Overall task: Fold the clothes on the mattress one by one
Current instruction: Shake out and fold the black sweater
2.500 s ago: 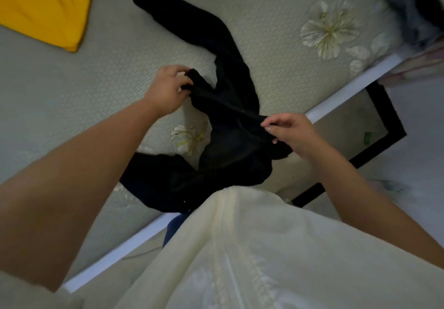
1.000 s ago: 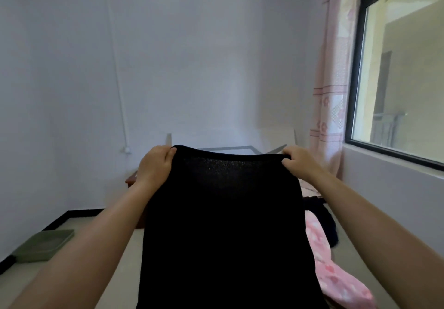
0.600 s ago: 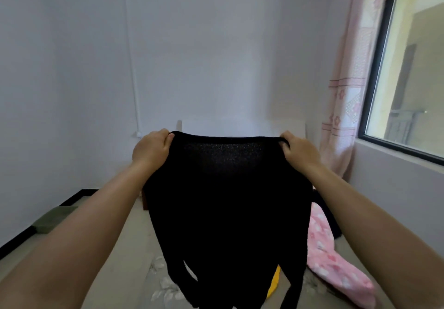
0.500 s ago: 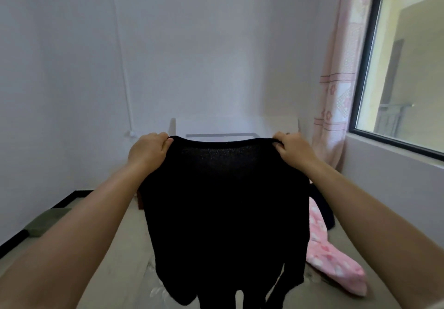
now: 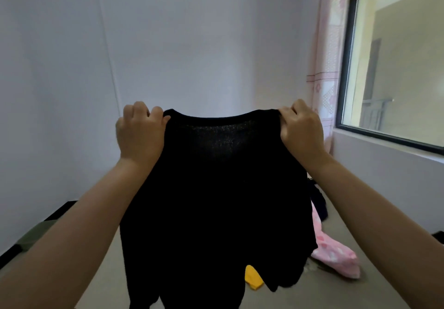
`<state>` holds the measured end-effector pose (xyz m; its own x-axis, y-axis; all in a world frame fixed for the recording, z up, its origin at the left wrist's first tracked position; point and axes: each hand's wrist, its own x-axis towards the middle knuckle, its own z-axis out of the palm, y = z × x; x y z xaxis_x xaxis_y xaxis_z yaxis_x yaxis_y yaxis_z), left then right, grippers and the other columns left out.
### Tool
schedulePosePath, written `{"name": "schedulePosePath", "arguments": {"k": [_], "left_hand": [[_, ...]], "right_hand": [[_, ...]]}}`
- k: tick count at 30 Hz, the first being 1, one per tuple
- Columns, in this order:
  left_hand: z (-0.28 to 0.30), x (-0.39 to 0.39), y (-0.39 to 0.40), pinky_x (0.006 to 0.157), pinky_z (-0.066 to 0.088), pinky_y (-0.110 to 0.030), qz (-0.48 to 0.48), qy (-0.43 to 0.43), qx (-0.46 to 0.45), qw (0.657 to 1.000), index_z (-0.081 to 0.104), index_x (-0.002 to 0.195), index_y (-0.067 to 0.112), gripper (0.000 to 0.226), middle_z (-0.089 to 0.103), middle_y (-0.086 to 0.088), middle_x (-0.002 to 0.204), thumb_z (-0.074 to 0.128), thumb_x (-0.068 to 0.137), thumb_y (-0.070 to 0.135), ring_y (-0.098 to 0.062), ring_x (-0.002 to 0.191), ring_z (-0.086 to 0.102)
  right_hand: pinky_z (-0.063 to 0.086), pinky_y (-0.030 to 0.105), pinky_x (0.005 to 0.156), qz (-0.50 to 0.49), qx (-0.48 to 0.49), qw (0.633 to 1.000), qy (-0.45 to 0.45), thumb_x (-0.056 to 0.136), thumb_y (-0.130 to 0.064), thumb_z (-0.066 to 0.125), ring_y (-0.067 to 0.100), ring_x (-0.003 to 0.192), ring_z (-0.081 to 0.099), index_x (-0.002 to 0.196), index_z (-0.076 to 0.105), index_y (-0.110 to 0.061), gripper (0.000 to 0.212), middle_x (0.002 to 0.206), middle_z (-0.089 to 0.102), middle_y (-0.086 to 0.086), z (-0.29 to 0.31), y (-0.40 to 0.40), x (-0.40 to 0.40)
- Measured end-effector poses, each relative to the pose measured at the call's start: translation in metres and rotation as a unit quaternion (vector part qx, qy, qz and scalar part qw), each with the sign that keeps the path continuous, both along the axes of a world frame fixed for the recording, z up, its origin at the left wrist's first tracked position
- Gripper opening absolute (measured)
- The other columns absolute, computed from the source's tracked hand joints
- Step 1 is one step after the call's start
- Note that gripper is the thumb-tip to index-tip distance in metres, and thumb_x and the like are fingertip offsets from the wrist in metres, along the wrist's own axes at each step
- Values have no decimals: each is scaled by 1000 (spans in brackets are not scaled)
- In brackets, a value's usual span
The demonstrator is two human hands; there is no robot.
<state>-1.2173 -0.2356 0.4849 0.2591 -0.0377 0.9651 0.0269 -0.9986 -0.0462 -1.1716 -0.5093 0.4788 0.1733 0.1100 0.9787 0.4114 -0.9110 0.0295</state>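
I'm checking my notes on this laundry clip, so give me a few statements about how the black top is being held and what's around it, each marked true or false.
1. Both hands grip the black top by its upper edge. True: the left hand and the right hand each hold a corner of the black top.
2. The top lies flat on the mattress. False: it hangs in the air, held up.
3. A pink garment lies to the right, below the top. True.
4. A yellow garment shows under the top's lower edge. True.
5. The window is on the left wall. False: it is on the right.
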Motion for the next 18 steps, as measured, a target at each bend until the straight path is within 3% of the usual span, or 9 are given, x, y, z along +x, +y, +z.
{"name": "schedulePosePath", "arguments": {"k": [5,8,10,13,18], "left_hand": [[-8,-2,21,48,44,-40,29,25,22,999,60,65,-7,20,54,-25,63,72,72,7,-40,60,56],[-35,14,36,48,43,-39,26,87,13,996,60,63,-8,19,54,-26,62,75,69,3,-40,59,56],[-66,29,50,55,42,-39,45,154,-10,987,62,75,-9,17,57,-29,75,69,77,6,-42,73,57],[-136,49,69,67,34,-39,112,335,-58,934,57,105,-3,29,53,-24,106,45,95,22,-36,103,46],[-272,57,91,69,35,-33,176,499,-102,842,55,112,8,33,55,-12,113,35,98,30,-30,107,46]], "right_hand": [[41,30,50,-21,-34,999,-3,49,15,70,30,45,50,56,57,3,19,56,50,19,5,21,7],[43,33,50,-9,-83,994,75,42,18,68,33,44,51,51,55,6,20,54,50,23,-17,48,34],[41,35,58,-27,-140,973,180,55,15,63,35,59,57,64,60,9,12,67,55,25,-46,65,56],[31,32,70,-45,-221,900,374,81,-2,47,31,94,55,96,62,2,22,100,57,20,-117,86,89],[38,33,78,-23,-296,821,489,87,-10,42,29,103,54,104,61,-5,25,110,56,15,-260,118,125]]}}
